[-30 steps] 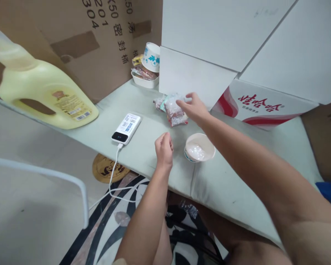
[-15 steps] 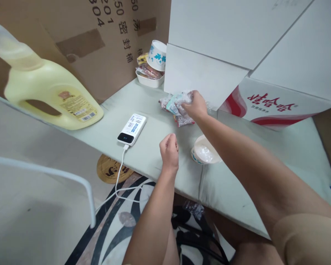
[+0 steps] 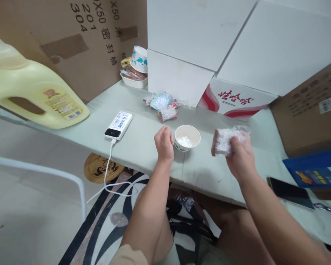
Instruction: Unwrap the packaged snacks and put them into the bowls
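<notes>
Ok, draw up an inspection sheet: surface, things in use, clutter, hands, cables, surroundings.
Surface: pale green tabletop, seam visible.
Things in use: wrapped packet; paper bowl, something shiny inside.
Clutter: packet heap, power bank, yellow jug, dark phone-like slab.
Hands: right hand grips the wrapped packet; left hand is a fist beside the paper bowl, contents hidden.
Cables: white cable from power bank, hanging over the edge.
Surroundings: cardboard box, white boxes behind.
</notes>
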Demonstrator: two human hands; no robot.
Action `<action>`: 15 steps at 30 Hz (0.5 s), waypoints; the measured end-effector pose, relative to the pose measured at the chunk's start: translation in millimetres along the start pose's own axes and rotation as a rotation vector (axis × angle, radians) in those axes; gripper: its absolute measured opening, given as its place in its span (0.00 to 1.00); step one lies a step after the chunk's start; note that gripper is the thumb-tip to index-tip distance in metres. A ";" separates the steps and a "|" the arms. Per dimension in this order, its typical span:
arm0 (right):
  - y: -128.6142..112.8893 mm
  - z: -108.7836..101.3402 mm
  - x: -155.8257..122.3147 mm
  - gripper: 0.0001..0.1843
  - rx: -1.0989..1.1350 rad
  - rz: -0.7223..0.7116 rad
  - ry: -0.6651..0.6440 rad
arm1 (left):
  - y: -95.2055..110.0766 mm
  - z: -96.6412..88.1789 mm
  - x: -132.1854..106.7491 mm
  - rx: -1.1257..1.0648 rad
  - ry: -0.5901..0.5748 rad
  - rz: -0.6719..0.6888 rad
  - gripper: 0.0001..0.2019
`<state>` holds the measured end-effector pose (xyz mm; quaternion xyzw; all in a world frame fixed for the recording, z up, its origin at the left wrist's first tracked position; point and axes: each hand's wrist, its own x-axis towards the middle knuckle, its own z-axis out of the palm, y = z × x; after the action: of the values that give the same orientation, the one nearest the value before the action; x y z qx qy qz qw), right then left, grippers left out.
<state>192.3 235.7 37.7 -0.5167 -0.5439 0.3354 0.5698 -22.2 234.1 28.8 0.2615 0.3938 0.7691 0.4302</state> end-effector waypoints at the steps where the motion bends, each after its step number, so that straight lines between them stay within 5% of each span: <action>1: 6.1 -8.8 -12.7 0.20 0.097 0.083 0.038 | -0.9 4.2 -10.2 0.032 -0.046 0.010 0.23; 5: 33.5 -26.0 -47.3 0.21 0.339 0.336 0.124 | -12.4 20.9 -60.0 0.332 -0.289 0.067 0.21; 9: 52.6 -31.5 -65.5 0.22 0.361 0.401 0.118 | -35.2 34.1 -94.4 0.691 -0.453 0.089 0.08; 13: 58.4 -30.0 -71.9 0.25 0.181 0.357 0.058 | -52.9 39.3 -96.9 0.702 -0.694 -0.235 0.29; 15: 58.2 -32.4 -69.5 0.24 0.118 0.303 -0.033 | -53.2 38.0 -90.3 0.654 -0.722 -0.324 0.28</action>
<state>221.3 176.9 -32.7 -0.5530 -0.4483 0.4572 0.5331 74.7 187.2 -0.1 0.5671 0.4754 0.3899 0.5481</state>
